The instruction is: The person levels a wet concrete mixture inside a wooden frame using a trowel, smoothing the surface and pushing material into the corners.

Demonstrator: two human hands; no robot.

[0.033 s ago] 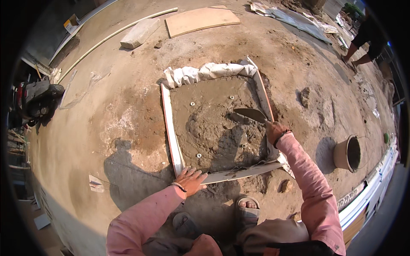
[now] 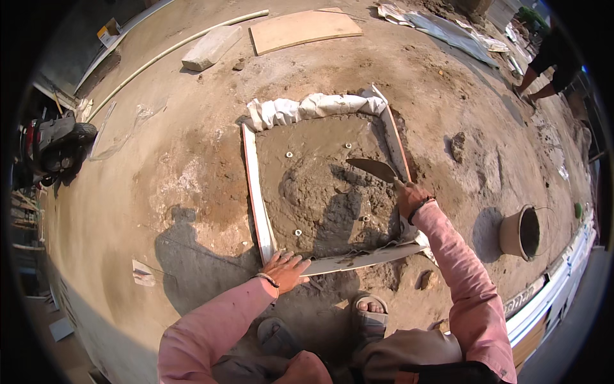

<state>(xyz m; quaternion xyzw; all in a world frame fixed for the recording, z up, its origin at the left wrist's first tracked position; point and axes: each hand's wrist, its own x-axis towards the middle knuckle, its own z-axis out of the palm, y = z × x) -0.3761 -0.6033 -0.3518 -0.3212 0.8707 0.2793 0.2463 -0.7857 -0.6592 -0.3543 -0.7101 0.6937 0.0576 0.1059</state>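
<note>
My right hand [image 2: 414,198] is closed round the handle of a pointed trowel [image 2: 374,169]. The blade is over the right part of a square bed of wet concrete [image 2: 313,192], its tip pointing left. Board strips form a frame [image 2: 251,185] around the concrete, with crumpled white sheeting [image 2: 307,109] along the far side. At the near left corner of the frame, my left hand [image 2: 284,271] rests with its fingers stretched out. Several short pale tube ends, one of them a ring [image 2: 298,233], stick up from the concrete, which is lumpy in the middle and smoother at the far side.
To the right stands a bucket [image 2: 519,233] with a wire handle. Beyond the frame lie a stone block [image 2: 212,48], a flat board [image 2: 306,31] and a long pale pipe [image 2: 169,53]. A motorbike [image 2: 57,150] is at far left; another person's legs [image 2: 540,80] show at far right.
The trowel blade has shifted slightly up and to the left, with a small turn of my right hand. My left hand stays on the frame corner.
</note>
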